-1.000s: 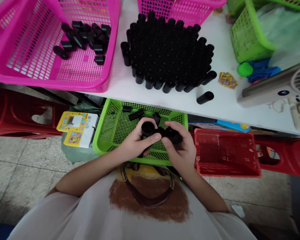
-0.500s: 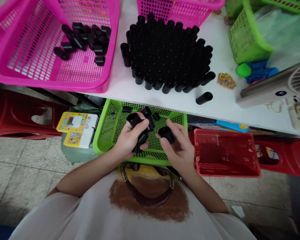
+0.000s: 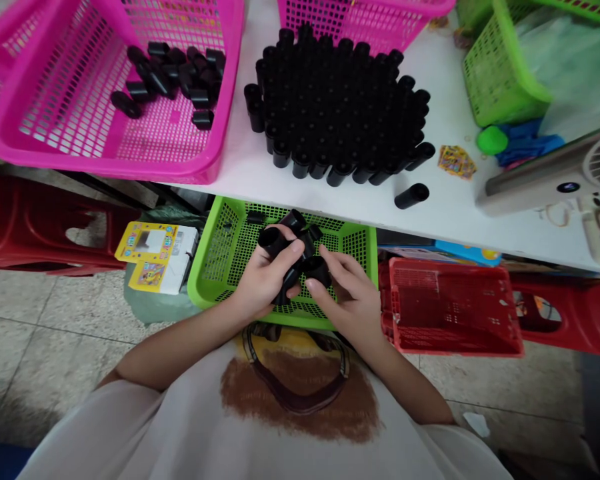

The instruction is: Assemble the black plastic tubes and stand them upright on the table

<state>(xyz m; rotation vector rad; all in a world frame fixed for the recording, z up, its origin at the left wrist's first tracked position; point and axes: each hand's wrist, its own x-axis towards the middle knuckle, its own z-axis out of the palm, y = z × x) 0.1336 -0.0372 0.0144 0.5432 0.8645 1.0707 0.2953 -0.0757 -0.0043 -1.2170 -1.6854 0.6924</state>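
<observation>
Several black plastic tubes point(image 3: 271, 241) are bunched in my left hand point(image 3: 263, 280), its thumb pressed over them. My right hand point(image 3: 353, 290) grips one more black tube point(image 3: 316, 268) between thumb and fingers, its open end tilted up, close beside the bunch. Whether the two touch I cannot tell. Both hands are over a green basket point(image 3: 207, 267), where a few short black pieces point(image 3: 255, 218) lie. On the white table ahead, a dense block of black tubes point(image 3: 340, 113) stands mostly upright. A single tube point(image 3: 411, 196) lies at its front right.
A pink basket point(image 3: 105, 163) at the left holds loose black caps point(image 3: 155, 77). At the right are a grey handheld fan point(image 3: 540, 177), a green basket point(image 3: 500, 73) and a red crate point(image 3: 455, 343). A yellow and white box point(image 3: 155, 257) sits left of my hands.
My right hand has moved left with its tube, closing the gap to the bunch in my left hand. The left hand keeps its hold. The view has shifted slightly.
</observation>
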